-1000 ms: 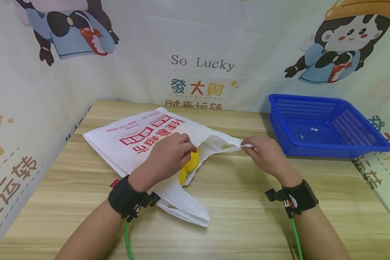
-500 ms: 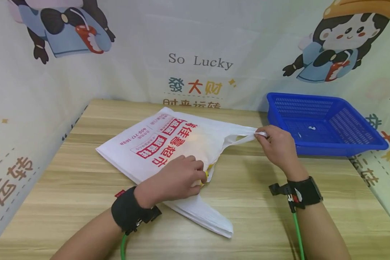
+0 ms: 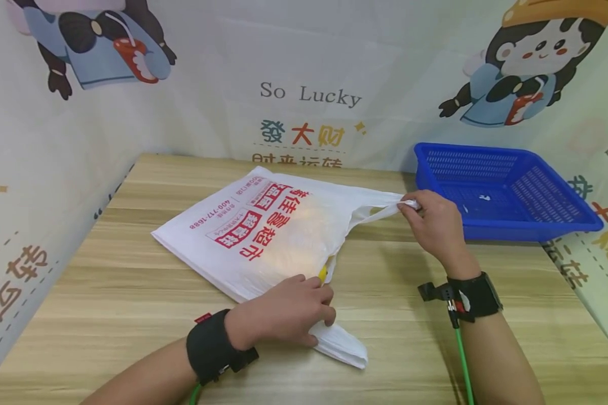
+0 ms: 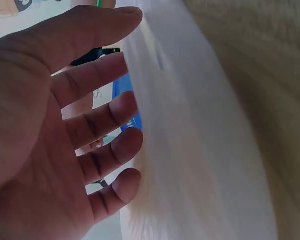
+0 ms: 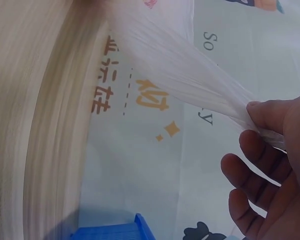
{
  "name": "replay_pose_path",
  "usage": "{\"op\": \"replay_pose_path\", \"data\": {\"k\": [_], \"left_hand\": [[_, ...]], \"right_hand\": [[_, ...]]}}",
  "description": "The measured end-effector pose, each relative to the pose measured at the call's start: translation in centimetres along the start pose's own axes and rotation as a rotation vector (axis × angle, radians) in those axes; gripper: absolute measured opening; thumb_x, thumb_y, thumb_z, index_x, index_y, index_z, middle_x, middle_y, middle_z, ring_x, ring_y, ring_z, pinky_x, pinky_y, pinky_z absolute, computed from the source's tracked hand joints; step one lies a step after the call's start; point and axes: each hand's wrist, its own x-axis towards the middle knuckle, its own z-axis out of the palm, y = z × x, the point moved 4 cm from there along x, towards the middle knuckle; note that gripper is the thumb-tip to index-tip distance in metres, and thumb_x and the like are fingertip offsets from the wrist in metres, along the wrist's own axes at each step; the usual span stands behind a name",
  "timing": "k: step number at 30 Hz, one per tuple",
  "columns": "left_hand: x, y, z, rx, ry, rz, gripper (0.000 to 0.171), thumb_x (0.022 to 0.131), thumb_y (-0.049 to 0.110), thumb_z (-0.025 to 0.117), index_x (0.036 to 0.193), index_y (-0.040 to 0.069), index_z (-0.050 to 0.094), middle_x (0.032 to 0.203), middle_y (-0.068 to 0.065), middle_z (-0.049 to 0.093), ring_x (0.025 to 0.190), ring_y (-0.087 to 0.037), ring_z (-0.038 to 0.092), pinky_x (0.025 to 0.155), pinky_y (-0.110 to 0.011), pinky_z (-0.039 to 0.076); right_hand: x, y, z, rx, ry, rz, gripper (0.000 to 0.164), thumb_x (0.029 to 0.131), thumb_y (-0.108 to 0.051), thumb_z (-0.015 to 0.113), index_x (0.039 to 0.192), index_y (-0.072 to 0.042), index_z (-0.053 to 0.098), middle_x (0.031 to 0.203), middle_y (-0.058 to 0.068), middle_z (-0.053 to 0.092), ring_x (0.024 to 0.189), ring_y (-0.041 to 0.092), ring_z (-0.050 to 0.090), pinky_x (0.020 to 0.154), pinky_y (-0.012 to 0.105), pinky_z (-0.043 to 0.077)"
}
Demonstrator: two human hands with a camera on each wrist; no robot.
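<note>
A white plastic shopping bag (image 3: 223, 208) with red print lies on the wooden table, bulging near its mouth. Through the thin plastic, pale yellowish shapes show, and a bit of something yellow (image 3: 323, 274) peeks out at the opening. My right hand (image 3: 433, 225) pinches one bag handle (image 5: 210, 82) between thumb and forefinger and pulls it taut to the right. At the near side of the mouth, my left hand (image 3: 286, 309) lies over the other handle (image 3: 342, 346). In the left wrist view its loosely bent fingers (image 4: 110, 120) stand apart beside the plastic, gripping nothing.
A blue plastic basket (image 3: 504, 230) with perforated walls stands at the back right, just beyond my right hand. Small white scraps lie on its floor. A printed cloth backdrop (image 3: 309, 56) encloses the table (image 3: 385, 337) at the back and sides.
The right hand has drawn its handle right and away, sliding the bag that way. The left hand has moved off the yellow things toward the near handle, and the bag now covers most of them.
</note>
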Motion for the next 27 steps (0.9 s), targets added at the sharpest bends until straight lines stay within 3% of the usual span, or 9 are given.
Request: {"op": "replay_pose_path", "data": {"k": [9,19,23,27], "left_hand": [[0.2,0.8,0.9,0.037,-0.004,0.025,0.028,0.076,0.038,0.084,0.100,0.029,0.073,0.090,0.010,0.056,0.085,-0.012,0.050,0.066,-0.024,0.034],[0.6,1.7,2.0,0.119,-0.006,0.006,0.017,0.076,0.028,0.079,0.082,0.027,0.063,0.078,0.011,0.058,0.074,-0.012,0.054,0.061,-0.026,0.033],[0.7,1.9,2.2,0.141,0.025,0.006,0.009,0.081,0.023,0.074,0.082,0.026,0.066,0.076,0.011,0.061,0.070,-0.012,0.055,0.059,-0.025,0.032],[0.8,1.8,1.6,0.134,0.098,0.017,0.008,0.082,0.020,0.075,0.083,0.025,0.069,0.074,0.011,0.062,0.070,-0.012,0.058,0.058,-0.024,0.035]], "right_hand": [[0.1,0.0,-0.2,0.006,0.001,0.004,0.016,0.090,-0.007,0.076,0.100,0.005,0.073,0.091,0.022,0.070,0.073,0.034,0.065,0.062,0.047,0.049],[0.0,-0.2,-0.3,0.088,0.017,-0.035,0.009,0.088,-0.001,0.076,0.094,0.004,0.071,0.090,0.018,0.064,0.075,0.032,0.062,0.065,0.045,0.048],[0.0,-0.6,-0.4,0.161,-0.014,-0.054,0.007,0.087,0.002,0.075,0.092,0.002,0.070,0.098,0.017,0.064,0.088,0.034,0.061,0.074,0.048,0.050],[-0.1,-1.2,-0.6,0.198,-0.074,-0.073,0.009,0.089,0.004,0.073,0.096,-0.001,0.070,0.106,0.016,0.072,0.097,0.032,0.063,0.075,0.048,0.051]]}}
